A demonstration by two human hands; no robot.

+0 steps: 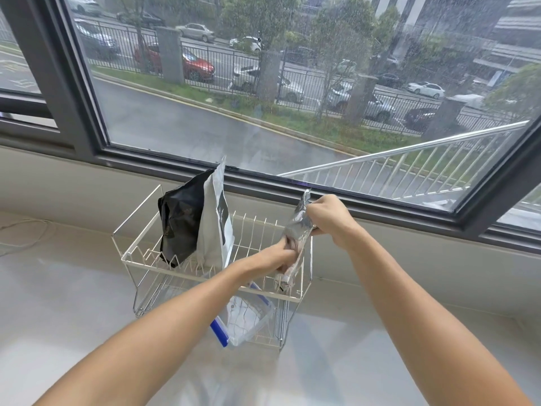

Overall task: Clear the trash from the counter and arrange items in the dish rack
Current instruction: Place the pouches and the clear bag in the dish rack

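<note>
A white wire dish rack [146, 260] stands on the pale counter [64, 303] below the window. In its upper tier a black pouch [178, 221] and a white pouch [215, 230] stand upright at the left. A silver foil pouch [298, 227] is held over the rack's right side, its lower end down in the upper tier. My left hand [281, 256] grips the pouch's lower part. My right hand [328, 219] grips its upper part. A clear plastic container with a blue lid edge [246, 317] lies in the lower tier.
A window with a dark frame [380, 206] runs right behind the rack above a low ledge. A thin white cable [26, 230] lies on the counter at far left. Pale counter surface stretches to the left, right and front of the rack.
</note>
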